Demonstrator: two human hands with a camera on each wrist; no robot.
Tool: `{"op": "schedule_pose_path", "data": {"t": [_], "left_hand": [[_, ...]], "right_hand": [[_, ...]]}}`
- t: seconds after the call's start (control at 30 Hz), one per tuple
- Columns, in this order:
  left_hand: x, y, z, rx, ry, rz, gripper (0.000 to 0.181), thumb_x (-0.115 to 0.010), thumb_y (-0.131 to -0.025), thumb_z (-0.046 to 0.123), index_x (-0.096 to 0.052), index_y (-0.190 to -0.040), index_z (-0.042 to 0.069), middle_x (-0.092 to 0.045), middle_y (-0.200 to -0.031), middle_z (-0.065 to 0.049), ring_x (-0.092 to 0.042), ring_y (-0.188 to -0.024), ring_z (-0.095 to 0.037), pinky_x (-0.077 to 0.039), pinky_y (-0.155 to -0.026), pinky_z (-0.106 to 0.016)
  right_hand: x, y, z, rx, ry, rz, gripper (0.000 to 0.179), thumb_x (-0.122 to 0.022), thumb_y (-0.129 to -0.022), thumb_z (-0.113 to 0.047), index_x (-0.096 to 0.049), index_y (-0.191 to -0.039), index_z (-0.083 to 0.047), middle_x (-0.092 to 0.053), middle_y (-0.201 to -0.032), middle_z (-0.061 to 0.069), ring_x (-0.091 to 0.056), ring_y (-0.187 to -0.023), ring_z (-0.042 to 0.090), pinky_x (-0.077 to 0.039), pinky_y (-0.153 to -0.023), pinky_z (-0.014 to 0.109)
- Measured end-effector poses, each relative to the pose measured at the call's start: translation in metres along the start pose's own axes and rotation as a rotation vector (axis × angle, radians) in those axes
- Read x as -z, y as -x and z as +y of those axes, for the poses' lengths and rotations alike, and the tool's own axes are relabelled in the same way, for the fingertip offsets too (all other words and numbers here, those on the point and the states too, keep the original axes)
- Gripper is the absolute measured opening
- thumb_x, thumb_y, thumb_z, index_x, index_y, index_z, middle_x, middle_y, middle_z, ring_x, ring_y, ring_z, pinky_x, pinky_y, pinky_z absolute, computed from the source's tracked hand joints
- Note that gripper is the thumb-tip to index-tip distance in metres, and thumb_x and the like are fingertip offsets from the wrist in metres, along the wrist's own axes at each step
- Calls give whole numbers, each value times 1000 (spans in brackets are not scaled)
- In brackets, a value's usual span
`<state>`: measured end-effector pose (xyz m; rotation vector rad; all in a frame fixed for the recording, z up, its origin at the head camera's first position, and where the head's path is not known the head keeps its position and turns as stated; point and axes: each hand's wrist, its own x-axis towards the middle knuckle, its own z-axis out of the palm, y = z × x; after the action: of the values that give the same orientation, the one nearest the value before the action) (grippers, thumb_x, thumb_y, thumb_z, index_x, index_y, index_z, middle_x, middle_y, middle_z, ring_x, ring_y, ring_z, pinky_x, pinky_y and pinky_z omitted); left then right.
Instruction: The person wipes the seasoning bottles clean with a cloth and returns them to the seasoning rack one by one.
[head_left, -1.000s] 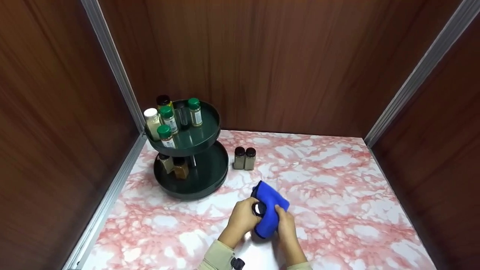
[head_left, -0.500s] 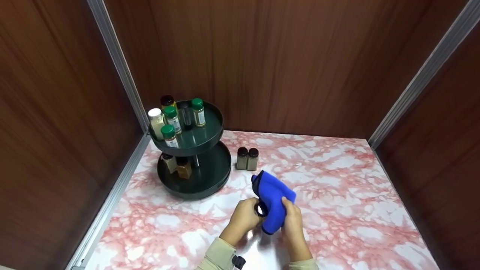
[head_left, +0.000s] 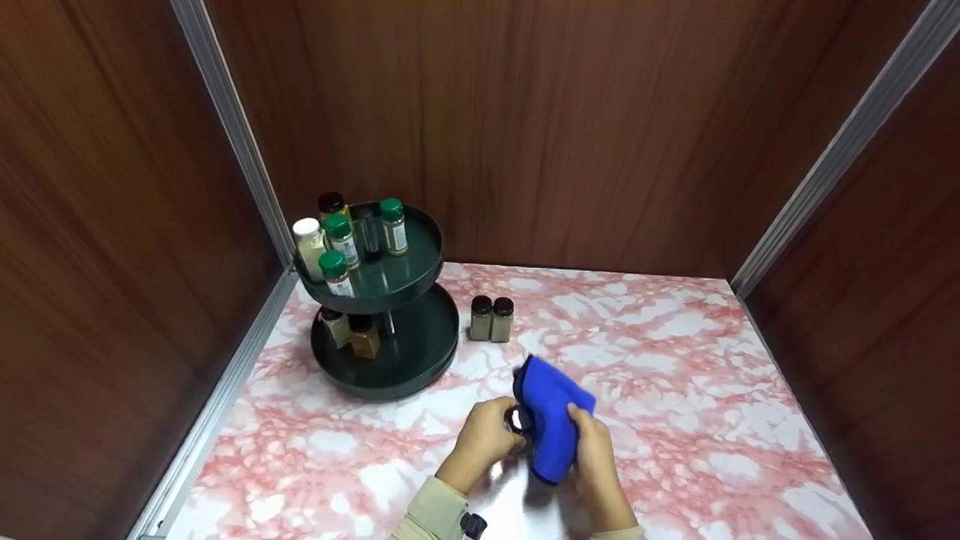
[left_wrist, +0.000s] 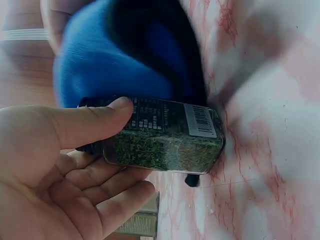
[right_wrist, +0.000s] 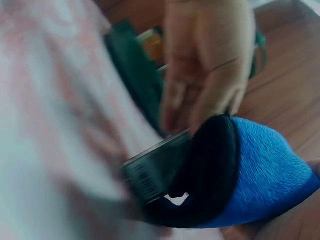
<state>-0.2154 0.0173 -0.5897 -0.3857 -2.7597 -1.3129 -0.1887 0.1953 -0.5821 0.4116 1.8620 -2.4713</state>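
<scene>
Head view, jar (head_left: 514,422): near part of the counter (head_left: 675,442), roughly upright, black cap up, between the two hands.
Head view, left hand (head_left: 486,433): narrowed around the jar, on its left side.
Head view, right hand (head_left: 594,441): gripping the blue cloth (head_left: 555,424), thumb laid over its right side; the cloth is bunched at the jar's right.
Head view, pair of jars (head_left: 491,321): farther off on the counter, side by side, black caps up, right of the rack.
Head view, rack (head_left: 409,264): far left, two round tiers, bottles on both.
Left wrist view, grip on jar: thumb across the label, fingers on the opposite side; green flakes inside, a barcode by the base. Whether the base touches the counter, I cannot tell.
Right wrist view, cloth: folded, dark edge curving close to the jar, a pale gap showing near the base; the picture is blurred, so how much cloth touches glass is unclear.
Cloth work, judged: this looks like the jar being wiped, partway through.
Next move, judged: it calls for a steady left hand and the cloth pressed round the jar's sides, clear of the fingers.
</scene>
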Motion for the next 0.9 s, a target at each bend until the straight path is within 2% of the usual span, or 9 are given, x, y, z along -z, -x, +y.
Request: {"op": "schedule_pose_path", "data": {"t": [0.1,0.17,0.3,0.43,0.6,0.7,0.77,0.9], "left_hand": [[0,-2,0,-18,-21,9,38,-85,-58,4,-73,-93,12,-74,-85,2,-63,-77,-10,-54,-75,-31],[0,-2,0,-29,-39,12,37,-84,-58,4,-72,-92,11,-74,-85,1,-64,-77,-12,-54,-74,-32],[-1,-1,2,-7,-66,10,42,-84,-58,3,-74,-98,9,-75,-89,-4,-66,-80,-15,-55,-75,-35],[-1,1,4,29,-58,0,46,-87,-60,3,-75,-104,8,-76,-93,-5,-67,-83,-15,-56,-79,-36],[-1,2,4,29,-45,-8,45,-87,-60,3,-75,-103,8,-76,-94,-5,-69,-87,-18,-56,-80,-37],[0,1,2,-1,-58,7,41,-85,-58,2,-74,-96,9,-76,-89,-5,-67,-81,-16,-55,-76,-35],[0,1,1,-15,-68,15,37,-84,-57,2,-72,-91,10,-75,-85,-3,-65,-76,-14,-54,-72,-34],[1,0,-1,-20,-72,16,36,-83,-56,2,-71,-90,11,-74,-83,-4,-63,-73,-14,-53,-70,-34]], "right_hand": [[-6,-4,-5,63,-52,-7,49,-50,-105,-28,-53,-131,14,-74,-105,11,-71,-95,19,-59,-86,33],[-8,-9,0,68,-75,-9,46,-50,-106,-27,-55,-130,12,-74,-105,9,-71,-95,18,-58,-87,32],[-8,-20,21,-4,-29,16,40,-48,-106,-26,-61,-120,9,-76,-96,7,-72,-86,16,-59,-80,30],[-4,-20,33,-55,57,50,39,-50,-104,-25,-62,-114,11,-75,-87,6,-70,-78,15,-58,-74,28],[-3,-5,15,-60,121,65,46,-51,-102,-27,-58,-121,14,-74,-90,9,-70,-80,17,-58,-75,31],[-5,1,-1,-22,99,48,50,-51,-103,-30,-56,-126,14,-74,-98,11,-71,-87,17,-58,-80,31],[-8,1,-6,2,46,25,50,-50,-104,-30,-55,-129,14,-74,-101,12,-71,-91,18,-58,-83,32],[-11,-8,3,16,-27,-4,44,-49,-106,-29,-59,-126,9,-76,-100,9,-72,-91,18,-59,-84,32]]}}
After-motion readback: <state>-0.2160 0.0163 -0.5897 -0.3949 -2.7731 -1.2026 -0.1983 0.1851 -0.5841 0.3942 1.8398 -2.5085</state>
